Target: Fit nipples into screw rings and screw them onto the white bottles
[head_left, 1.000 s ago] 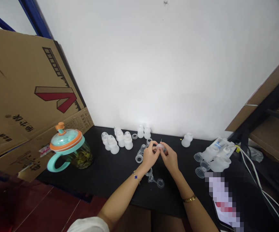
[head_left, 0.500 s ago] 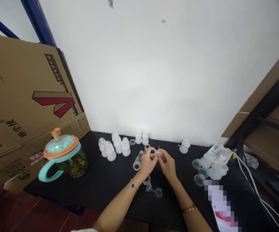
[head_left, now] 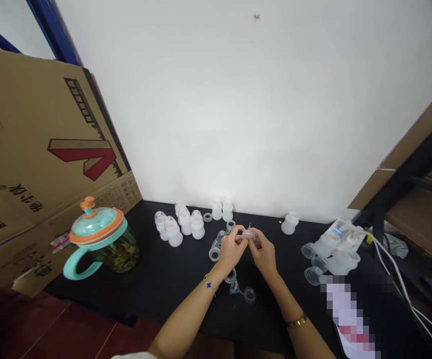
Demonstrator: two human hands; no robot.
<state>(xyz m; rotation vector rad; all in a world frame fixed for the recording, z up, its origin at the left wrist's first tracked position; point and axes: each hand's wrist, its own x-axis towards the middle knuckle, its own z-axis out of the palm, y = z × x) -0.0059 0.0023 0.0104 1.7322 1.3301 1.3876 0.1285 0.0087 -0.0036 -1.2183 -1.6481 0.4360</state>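
Note:
My left hand (head_left: 230, 252) and my right hand (head_left: 264, 255) meet above the black table, fingertips pinched around a translucent bottle ring (head_left: 248, 233). A thin pointed tip stands up from it; fingers hide much of the piece. Just left of my hands lie several loose clear rings and nipple pieces, among them a ring (head_left: 215, 254). Nearer me are a clear nipple (head_left: 234, 286) and a clear round disc (head_left: 250, 294). Farther left stand several white baby bottles with clear domed caps (head_left: 173, 232). Behind my hands, two white bottles (head_left: 227, 210) are by the wall.
A lone white bottle (head_left: 289, 223) stands right of my hands. Farther right are more white bottles (head_left: 343, 261), clear round pieces (head_left: 313, 274), white cables (head_left: 391, 264) and a phone-like blurred object (head_left: 354, 324). At left stands a teal-handled jug (head_left: 120, 252) beside a large cardboard box (head_left: 25, 149).
The view has shifted slightly, so the table things appear a little farther right. Both hands stay together on the ring, with only small finger movement.

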